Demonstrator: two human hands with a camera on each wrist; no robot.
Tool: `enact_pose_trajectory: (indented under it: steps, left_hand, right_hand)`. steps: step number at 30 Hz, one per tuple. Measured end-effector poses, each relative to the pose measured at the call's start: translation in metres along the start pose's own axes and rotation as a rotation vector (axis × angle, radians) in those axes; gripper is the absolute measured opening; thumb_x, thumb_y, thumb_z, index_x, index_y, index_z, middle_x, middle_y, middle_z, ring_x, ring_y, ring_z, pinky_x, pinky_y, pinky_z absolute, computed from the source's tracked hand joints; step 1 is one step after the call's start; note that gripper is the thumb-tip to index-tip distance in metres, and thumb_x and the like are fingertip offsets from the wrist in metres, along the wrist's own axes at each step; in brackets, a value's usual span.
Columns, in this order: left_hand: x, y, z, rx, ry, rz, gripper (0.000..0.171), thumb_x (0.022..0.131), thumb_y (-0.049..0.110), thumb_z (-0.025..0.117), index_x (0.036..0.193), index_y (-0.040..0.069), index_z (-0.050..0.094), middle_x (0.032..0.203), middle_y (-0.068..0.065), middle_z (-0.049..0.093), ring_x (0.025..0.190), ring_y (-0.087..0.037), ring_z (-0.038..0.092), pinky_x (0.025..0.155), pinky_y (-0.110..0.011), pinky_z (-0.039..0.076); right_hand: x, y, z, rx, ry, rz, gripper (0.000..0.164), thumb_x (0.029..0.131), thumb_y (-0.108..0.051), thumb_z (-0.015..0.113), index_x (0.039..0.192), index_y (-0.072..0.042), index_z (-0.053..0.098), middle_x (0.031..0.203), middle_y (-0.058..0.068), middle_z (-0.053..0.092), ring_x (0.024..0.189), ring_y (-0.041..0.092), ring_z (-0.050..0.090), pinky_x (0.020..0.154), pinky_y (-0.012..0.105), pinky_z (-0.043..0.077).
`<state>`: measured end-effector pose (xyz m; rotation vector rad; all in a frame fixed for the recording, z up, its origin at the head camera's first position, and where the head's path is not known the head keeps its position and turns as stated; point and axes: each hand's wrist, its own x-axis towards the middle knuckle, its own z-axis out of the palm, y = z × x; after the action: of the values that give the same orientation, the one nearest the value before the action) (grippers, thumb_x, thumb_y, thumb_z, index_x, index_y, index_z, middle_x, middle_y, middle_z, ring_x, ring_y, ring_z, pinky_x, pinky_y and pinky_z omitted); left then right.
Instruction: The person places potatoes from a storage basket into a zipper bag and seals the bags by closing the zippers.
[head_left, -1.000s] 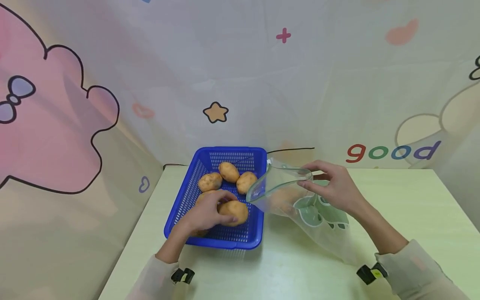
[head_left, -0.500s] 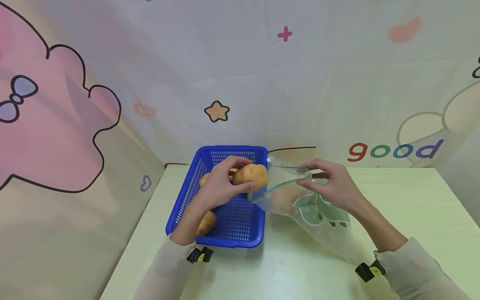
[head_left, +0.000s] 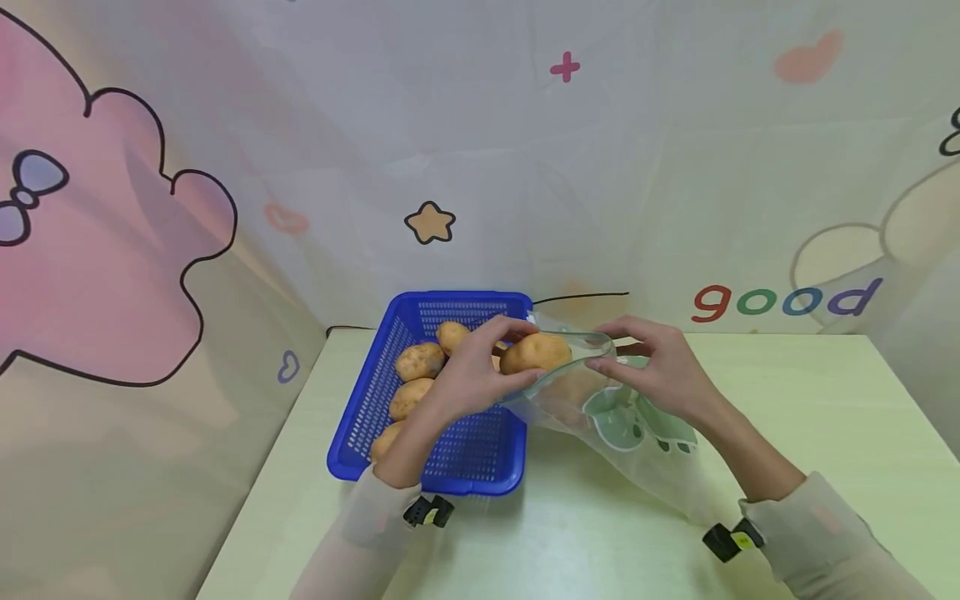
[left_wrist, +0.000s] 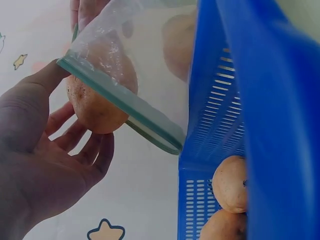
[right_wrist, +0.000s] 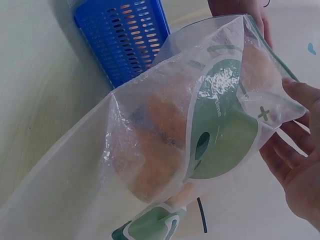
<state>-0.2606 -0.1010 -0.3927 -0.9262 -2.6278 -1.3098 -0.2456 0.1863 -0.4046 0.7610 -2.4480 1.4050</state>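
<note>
The potato (head_left: 536, 352), partly inside the translucent zip bag (head_left: 622, 433) at the blue basket's (head_left: 472, 485) right side, should be firm and fairly weighty, best gripped round its middle as the left hand (head_left: 474, 371) does, thumb nearer, fingers beyond. The bag looks limp and slippery, its green edge (left_wrist: 142, 116) likely the surest hold; the right hand (head_left: 667, 365), angled in from the right, pinches it there.

There is one bare left hand (head_left: 474, 373), one bare right hand (head_left: 669, 364), one blue perforated plastic basket (head_left: 472, 487) and one translucent, green-printed plastic bag (head_left: 630, 462). The left hand holds one oval tan potato (head_left: 538, 352); the basket shows at least four others (head_left: 420, 362), the bag at least one.
</note>
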Motion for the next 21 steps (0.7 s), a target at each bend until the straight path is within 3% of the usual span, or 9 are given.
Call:
enact_pose_trajectory:
  steps: [9,14,18,21]
  left_hand:
    - [-0.005,-0.007,0.002,-0.057,0.025,-0.048,0.050,0.100,0.030,0.077,0.143,0.012,0.061,0.134,-0.005,0.065,0.124,-0.023,0.062,0.103,-0.040,0.055]
    - [-0.018,-0.016,-0.008,-0.058,0.054,-0.127,0.052,0.100,0.040,0.076,0.145,0.018,0.060,0.136,0.003,0.065,0.125,-0.015,0.060,0.105,-0.044,0.054]
    - [-0.030,-0.025,-0.018,-0.068,0.030,-0.189,0.057,0.100,0.044,0.075,0.148,0.019,0.058,0.142,0.002,0.063,0.130,-0.020,0.060,0.108,-0.049,0.052]
    - [-0.034,-0.035,-0.024,-0.065,0.027,-0.187,0.055,0.101,0.039,0.074,0.148,0.015,0.058,0.143,-0.002,0.062,0.132,-0.026,0.060,0.110,-0.050,0.052]
  right_hand:
    - [0.000,0.003,0.002,-0.006,0.003,0.007,0.028,0.093,-0.011,0.083,0.119,-0.007,0.075,0.112,0.003,0.076,0.100,0.011,0.069,0.088,0.025,0.060]
    - [0.000,0.003,0.001,-0.010,0.006,-0.001,0.027,0.093,-0.011,0.083,0.119,-0.007,0.075,0.110,0.002,0.076,0.099,0.016,0.070,0.088,0.032,0.063]
    - [-0.001,0.003,0.000,-0.001,0.005,0.005,0.027,0.094,-0.011,0.083,0.119,-0.008,0.075,0.110,0.002,0.075,0.096,0.017,0.069,0.088,0.028,0.062]
    - [-0.001,0.004,0.000,0.001,0.006,0.004,0.026,0.094,-0.011,0.083,0.119,-0.009,0.076,0.110,0.002,0.076,0.096,0.017,0.069,0.088,0.025,0.061]
